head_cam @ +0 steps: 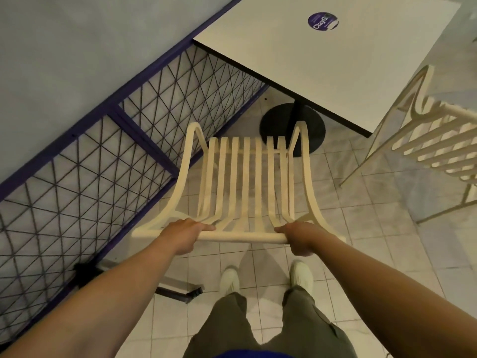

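**A:** Why is the chair placed like that?

**B:** Start with the white bench [335, 60] at the far right; the cream slatted chair [240, 238] sits on its near side, seat turned toward it and toward the black pedestal base [276, 125]; I judge that it is being lined up to slide under. The purple mesh fence [144, 142] runs close along the left, so there is little room on that side; a second chair [438, 140] stands at the right of the bench.

**A:** And why hold it at the top rail?

**B:** That is the nearest bar, and a grip at each end steers it squarely over the tiled floor [361, 241]; I cannot tell whether its feet touch the tiles.

**A:** The hands themselves?

**B:** The left hand [184, 235] has its fingers curled over the rail's left part; the right hand [300, 239] is wrapped round the right part; both are clamped on the rail, well apart from each other.
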`<state>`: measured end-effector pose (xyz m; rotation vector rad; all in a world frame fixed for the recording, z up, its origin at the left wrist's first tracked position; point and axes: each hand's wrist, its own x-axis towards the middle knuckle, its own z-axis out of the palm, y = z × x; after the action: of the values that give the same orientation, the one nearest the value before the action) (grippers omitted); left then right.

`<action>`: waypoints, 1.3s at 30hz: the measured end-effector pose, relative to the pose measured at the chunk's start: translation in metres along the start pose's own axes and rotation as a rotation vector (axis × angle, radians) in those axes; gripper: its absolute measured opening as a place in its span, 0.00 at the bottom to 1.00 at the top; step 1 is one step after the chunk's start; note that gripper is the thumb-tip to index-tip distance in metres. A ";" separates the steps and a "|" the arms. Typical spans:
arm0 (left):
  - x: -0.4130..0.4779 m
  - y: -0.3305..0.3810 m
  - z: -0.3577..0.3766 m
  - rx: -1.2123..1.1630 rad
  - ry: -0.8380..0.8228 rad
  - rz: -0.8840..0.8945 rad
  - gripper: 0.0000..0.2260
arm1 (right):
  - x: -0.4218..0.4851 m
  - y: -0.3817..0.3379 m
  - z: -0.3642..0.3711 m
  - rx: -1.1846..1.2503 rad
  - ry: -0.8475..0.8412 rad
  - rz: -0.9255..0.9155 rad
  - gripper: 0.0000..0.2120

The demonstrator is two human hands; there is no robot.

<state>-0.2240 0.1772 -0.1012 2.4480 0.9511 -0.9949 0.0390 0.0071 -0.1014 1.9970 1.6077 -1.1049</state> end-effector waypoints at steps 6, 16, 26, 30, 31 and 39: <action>0.008 -0.030 -0.014 0.042 -0.020 0.073 0.37 | 0.007 -0.023 0.007 0.060 0.021 0.024 0.29; 0.016 -0.063 -0.021 0.106 0.008 0.142 0.34 | 0.012 -0.058 0.019 0.150 0.047 0.082 0.27; 0.016 -0.062 -0.017 0.124 0.024 0.128 0.34 | 0.004 -0.054 0.015 0.242 0.019 0.046 0.27; 0.015 -0.058 -0.020 0.129 0.010 0.105 0.36 | -0.003 -0.042 0.011 0.247 -0.045 0.002 0.36; 0.015 -0.058 -0.019 0.121 0.006 0.101 0.36 | -0.004 -0.043 0.013 0.256 -0.041 0.000 0.37; 0.015 -0.059 -0.019 0.084 -0.014 0.094 0.36 | -0.002 -0.049 0.015 0.252 0.026 0.016 0.35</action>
<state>-0.2480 0.2363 -0.1016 2.5248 0.7972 -1.0380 -0.0123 0.0096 -0.0998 2.1840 1.5269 -1.3375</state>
